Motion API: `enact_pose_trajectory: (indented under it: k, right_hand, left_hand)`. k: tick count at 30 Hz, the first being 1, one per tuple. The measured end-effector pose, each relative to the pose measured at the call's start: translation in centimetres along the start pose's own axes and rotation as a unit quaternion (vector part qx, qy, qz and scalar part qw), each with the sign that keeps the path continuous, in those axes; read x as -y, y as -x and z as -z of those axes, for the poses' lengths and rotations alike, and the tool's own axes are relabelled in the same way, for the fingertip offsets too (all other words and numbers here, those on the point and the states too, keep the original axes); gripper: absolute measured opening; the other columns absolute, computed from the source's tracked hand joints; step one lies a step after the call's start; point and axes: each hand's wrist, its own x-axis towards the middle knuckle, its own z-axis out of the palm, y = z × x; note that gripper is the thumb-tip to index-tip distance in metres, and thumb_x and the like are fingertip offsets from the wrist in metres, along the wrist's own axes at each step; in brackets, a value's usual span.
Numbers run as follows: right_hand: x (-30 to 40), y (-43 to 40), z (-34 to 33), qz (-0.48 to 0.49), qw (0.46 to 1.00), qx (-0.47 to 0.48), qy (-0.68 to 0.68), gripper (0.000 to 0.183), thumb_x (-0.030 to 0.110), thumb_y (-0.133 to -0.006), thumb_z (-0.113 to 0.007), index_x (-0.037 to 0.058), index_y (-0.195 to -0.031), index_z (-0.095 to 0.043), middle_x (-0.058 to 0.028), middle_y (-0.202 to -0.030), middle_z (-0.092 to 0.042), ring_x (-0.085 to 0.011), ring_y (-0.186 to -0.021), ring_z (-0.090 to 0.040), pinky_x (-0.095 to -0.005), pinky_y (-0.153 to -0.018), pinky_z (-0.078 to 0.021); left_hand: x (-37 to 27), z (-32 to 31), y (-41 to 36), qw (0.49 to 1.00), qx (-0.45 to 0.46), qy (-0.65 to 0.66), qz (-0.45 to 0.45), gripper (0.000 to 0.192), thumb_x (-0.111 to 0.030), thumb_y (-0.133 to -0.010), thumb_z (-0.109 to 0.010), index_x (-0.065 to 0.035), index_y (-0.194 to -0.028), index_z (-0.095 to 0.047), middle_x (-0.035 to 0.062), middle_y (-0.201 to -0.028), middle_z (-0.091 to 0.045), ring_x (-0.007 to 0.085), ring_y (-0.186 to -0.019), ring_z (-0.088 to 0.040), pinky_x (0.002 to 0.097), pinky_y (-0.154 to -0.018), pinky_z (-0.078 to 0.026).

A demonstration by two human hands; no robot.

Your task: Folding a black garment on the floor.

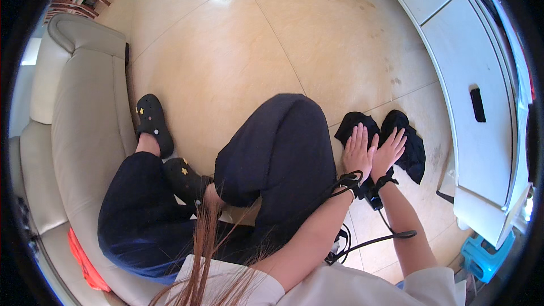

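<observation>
Two black cloth pieces lie side by side on the tiled floor to my right, the left piece (pixel 355 120) smaller in view than the right piece (pixel 411 153). My left hand (pixel 358 153) is stretched flat, back up, over the left piece, its fingers nearly straight. Beside it, my right hand (pixel 387 153) is spread over the inner edge of the right piece, fingers fanned. The two hands meet or overlap near the thumbs. Neither grips anything. Black straps with cables circle both wrists. What lies beneath the palms is hidden.
A white cabinet (pixel 463 93) with a black handle stands on the right, with a blue plastic stool (pixel 488 257) by its near end. A beige sofa (pixel 89 106) runs along the left, bearing an orange-red item (pixel 85 263). A black cable (pixel 369 243) loops below my forearms.
</observation>
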Motion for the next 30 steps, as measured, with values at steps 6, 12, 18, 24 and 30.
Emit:
enact_pose_trajectory:
  k: [6, 12, 18, 24, 30]
  right_hand:
    - [3.9, -5.5, -1.4, -0.123, 0.992, 0.002, 0.038, 0.075, 0.052, -0.089, -0.054, 0.0055, -0.144, -0.038, -0.019, -0.154, -0.028, -0.0426, -0.139, -0.027, -0.0568, -0.109, -0.027]
    - [3.8, -11.2, -3.6, -0.175, 0.984, -0.005, 0.036, 0.081, 0.056, -0.083, -0.059, 0.0059, -0.143, -0.039, -0.0187, -0.154, -0.028, -0.0426, -0.14, -0.026, -0.0583, -0.109, -0.0263]
    - [5.1, -13.3, -4.1, -0.189, 0.981, 0.039, 0.011, 0.082, 0.052, -0.082, -0.06, 0.0035, -0.144, -0.036, -0.0187, -0.156, -0.024, -0.0405, -0.142, -0.021, -0.0562, -0.112, -0.0208]
    - [3.6, -16.2, -4.7, -0.202, 0.976, 0.074, -0.019, 0.089, 0.051, -0.078, -0.064, 0.0019, -0.145, -0.032, -0.0195, -0.156, -0.021, -0.041, -0.144, -0.016, -0.056, -0.113, -0.0175]
    - [1.7, -19.9, -5.1, -0.217, 0.969, 0.11, -0.037, 0.092, 0.049, -0.075, -0.066, 0.002, -0.146, -0.031, -0.0207, -0.156, -0.02, -0.0421, -0.144, -0.014, -0.0561, -0.114, -0.0148]
  left_hand:
    - [0.3, 0.3, -8.3, 0.995, -0.013, -0.073, 0.066, 0.064, -0.026, -0.095, -0.046, -0.001, -0.149, -0.025, 0.0148, -0.158, -0.02, 0.0288, -0.145, -0.021, 0.0408, -0.115, -0.021]
    - [0.0, -1.5, -14.3, 0.996, -0.015, -0.072, 0.051, 0.065, -0.025, -0.091, -0.05, -0.0009, -0.147, -0.03, 0.016, -0.157, -0.023, 0.0325, -0.144, -0.024, 0.0464, -0.113, -0.024]
    - [0.6, -1.7, -16.7, 0.993, 0.042, -0.09, 0.064, 0.064, -0.027, -0.09, -0.046, -0.0002, -0.146, -0.031, 0.0202, -0.156, -0.022, 0.0381, -0.144, -0.02, 0.0521, -0.112, -0.02]
    - [-0.8, -3.9, -18.8, 0.989, 0.052, -0.123, 0.065, 0.069, -0.029, -0.087, -0.045, -0.0037, -0.149, -0.029, 0.0184, -0.156, -0.023, 0.0365, -0.143, -0.024, 0.0527, -0.11, -0.023]
    - [-3.0, -5.7, -21.5, 0.982, 0.124, -0.121, 0.071, 0.071, -0.028, -0.086, -0.042, 0.0002, -0.149, -0.024, 0.0229, -0.157, -0.015, 0.0411, -0.144, -0.016, 0.0569, -0.111, -0.017]
